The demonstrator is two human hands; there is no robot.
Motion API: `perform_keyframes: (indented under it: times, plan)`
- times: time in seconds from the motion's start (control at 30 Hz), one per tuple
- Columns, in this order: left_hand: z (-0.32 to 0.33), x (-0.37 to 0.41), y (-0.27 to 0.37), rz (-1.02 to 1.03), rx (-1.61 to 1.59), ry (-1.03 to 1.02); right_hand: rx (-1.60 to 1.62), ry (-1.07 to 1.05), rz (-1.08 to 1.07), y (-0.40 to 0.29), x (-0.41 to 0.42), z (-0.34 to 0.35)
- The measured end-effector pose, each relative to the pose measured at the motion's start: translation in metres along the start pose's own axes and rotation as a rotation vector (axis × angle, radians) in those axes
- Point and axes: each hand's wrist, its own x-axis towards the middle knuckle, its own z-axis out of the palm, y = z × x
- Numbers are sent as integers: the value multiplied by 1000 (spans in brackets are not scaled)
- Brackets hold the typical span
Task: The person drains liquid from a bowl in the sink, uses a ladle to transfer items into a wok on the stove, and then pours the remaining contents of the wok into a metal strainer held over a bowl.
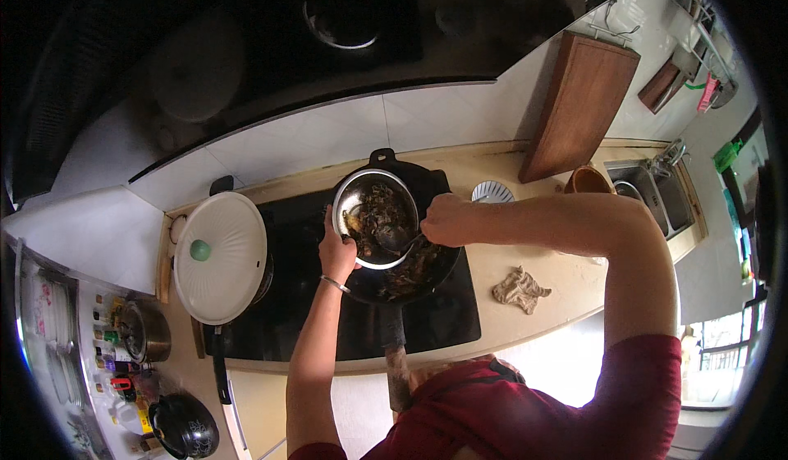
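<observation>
My left hand [338, 251] grips the rim of a stainless steel bowl [340, 196], tilted above a dark wok [444, 269] on the black cooktop [289, 312]. Dark, shredded-looking cooked food [377, 211] with some yellowish pieces lies in the bowl. My right hand [448, 220] is closed around the handle of a dark spoon or ladle [394, 237], whose head rests among the food. More of the food [409, 275] shows in the wok below. The bowl hides the far part of the wok. Toward my body points the wok's long handle [394, 337].
Left on the cooktop stands a pan under a cream lid [237, 244] with a green knob. To the right are a striped bowl [492, 191], a crumpled cloth [521, 289], a wooden cutting board [578, 103] and a sink [677, 207]. A black pot [184, 426] sits lower left.
</observation>
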Motion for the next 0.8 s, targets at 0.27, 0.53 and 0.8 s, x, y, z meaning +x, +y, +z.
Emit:
perform_keyframes:
  times: [0.27,0.53,0.8]
  plan:
    - [10,-1,-8,24,-141,9,-31,-281,-6,-23,30,-8]
    - [1,2,-11,51,-31,43,8,-41,231,-2,-7,-3]
    - [6,0,-6,90,-19,49,49,-19,270,-15,26,-10]
